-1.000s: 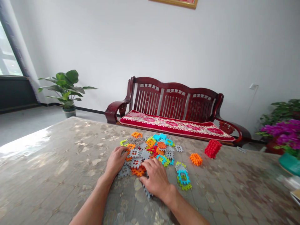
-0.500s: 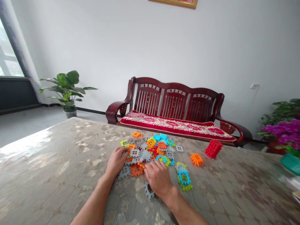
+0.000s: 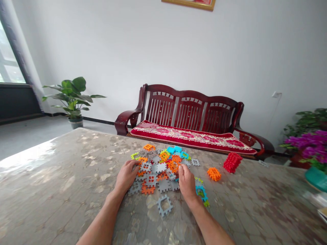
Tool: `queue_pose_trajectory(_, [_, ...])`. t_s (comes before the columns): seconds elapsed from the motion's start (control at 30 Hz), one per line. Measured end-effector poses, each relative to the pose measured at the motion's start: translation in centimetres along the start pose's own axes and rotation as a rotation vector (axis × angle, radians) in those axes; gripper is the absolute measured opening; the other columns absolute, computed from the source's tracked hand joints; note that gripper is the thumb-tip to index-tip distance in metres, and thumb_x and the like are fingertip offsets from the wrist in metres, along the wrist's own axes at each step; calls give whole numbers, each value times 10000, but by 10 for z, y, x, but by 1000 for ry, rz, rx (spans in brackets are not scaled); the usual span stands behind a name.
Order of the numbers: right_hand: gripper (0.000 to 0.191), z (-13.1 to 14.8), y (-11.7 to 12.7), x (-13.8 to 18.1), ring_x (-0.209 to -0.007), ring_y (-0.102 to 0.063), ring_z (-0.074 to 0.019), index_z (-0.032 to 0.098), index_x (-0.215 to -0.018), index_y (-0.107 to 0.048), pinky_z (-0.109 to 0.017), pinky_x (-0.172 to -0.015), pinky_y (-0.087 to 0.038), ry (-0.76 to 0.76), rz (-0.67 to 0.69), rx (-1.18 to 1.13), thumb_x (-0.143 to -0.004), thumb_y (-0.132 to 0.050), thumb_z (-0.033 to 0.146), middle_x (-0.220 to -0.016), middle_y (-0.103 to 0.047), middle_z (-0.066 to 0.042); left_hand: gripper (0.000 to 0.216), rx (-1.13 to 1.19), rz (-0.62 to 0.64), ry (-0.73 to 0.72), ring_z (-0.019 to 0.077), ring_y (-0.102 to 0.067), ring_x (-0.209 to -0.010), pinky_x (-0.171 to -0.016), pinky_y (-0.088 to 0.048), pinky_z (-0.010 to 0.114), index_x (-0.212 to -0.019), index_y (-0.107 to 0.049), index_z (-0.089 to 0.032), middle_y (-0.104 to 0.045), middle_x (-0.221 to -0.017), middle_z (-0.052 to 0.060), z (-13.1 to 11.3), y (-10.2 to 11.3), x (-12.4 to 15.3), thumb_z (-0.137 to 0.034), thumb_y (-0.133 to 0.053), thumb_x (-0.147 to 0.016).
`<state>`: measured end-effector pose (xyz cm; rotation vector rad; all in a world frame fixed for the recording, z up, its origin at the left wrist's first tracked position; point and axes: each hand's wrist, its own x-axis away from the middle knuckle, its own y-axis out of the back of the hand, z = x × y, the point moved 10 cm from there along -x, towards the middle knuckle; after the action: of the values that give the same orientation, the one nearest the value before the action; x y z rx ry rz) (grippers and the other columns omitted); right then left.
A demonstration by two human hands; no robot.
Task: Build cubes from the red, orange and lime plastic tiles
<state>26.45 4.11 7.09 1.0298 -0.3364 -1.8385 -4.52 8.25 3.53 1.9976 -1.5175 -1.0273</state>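
A pile of flat plastic interlocking tiles (image 3: 163,185) in grey, orange, blue and green lies on the table between my hands. At its left edge rests my left hand (image 3: 127,175), its fingers loosely bent and touching the outer tiles, with nothing visible in its grasp. My right hand (image 3: 187,180) is on the right side of the pile, thumb and fingers pinched at the edge of an orange square tile (image 3: 174,164), which it partly covers. Closer to me, a grey tile with a large opening (image 3: 165,205) lies alone.
A red stack of tiles (image 3: 232,162) and a smaller orange stack (image 3: 214,174) stand to the right. Blue and green tiles (image 3: 201,193) lie beside my right forearm. Beyond the patterned tablecloth (image 3: 84,177) is a wooden bench (image 3: 191,109); a flower pot (image 3: 316,178) sits far right.
My right hand has moved right and away from me, uncovering grey tiles at the pile's front and the lone grey tile. My left hand has stayed in place.
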Motion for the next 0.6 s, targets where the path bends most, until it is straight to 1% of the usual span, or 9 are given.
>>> queue_pose_trajectory(0.1, [473,-9,8,-8,-686,-665,-200,204,-963,-667,-257,-596,-393,-11,-18,68,-978,-259,443,-766,-728,-67,353,3,5,-5,218,-617,-1118,-1019,-442,335,-1071,-714,-211,-658,-1210,83,0,-1,0,-310,-470,-836])
queue_pose_trajectory(0.23, [343,-14,14,-13,-629,-644,-182,212,-971,-663,-250,-555,-324,23,-4,330,-967,-338,324,-752,-725,-61,341,5,-6,-15,209,-621,-1106,-1016,-445,323,-1052,-716,-220,-671,-1181,69,-1,0,0,-307,-471,-832])
queue_pose_trajectory(0.3, [307,-12,16,-14,-592,-622,-168,218,-962,-663,-249,-551,-304,51,5,448,-964,-363,284,-714,-716,-51,337,3,-3,-19,207,-620,-1107,-1015,-445,320,-1048,-717,-224,-673,-1176,66,-1,0,-1,-308,-473,-830])
queue_pose_trajectory(0.37, [287,-6,19,-13,-615,-619,-165,219,-937,-667,-250,-583,-322,111,-13,520,-961,-384,263,-700,-707,-51,335,-1,-5,-17,207,-622,-1103,-1010,-449,316,-1043,-718,-226,-674,-1171,65,-1,0,-1,-308,-475,-829])
queue_pose_trajectory(0.47, [291,3,23,-11,-699,-636,-174,218,-915,-673,-254,-650,-357,186,-66,526,-963,-388,255,-735,-710,-61,336,-8,-11,-15,207,-627,-1094,-1004,-454,315,-1041,-721,-226,-677,-1164,65,-1,0,-1,-308,-473,-829])
queue_pose_trajectory(0.6, [294,-3,21,-10,-695,-652,-165,212,-970,-661,-244,-609,-354,144,-65,416,-963,-370,252,-794,-732,-51,335,-4,-6,-20,204,-625,-1099,-1012,-447,318,-1041,-721,-227,-680,-1166,65,-2,0,-1,-303,-472,-830])
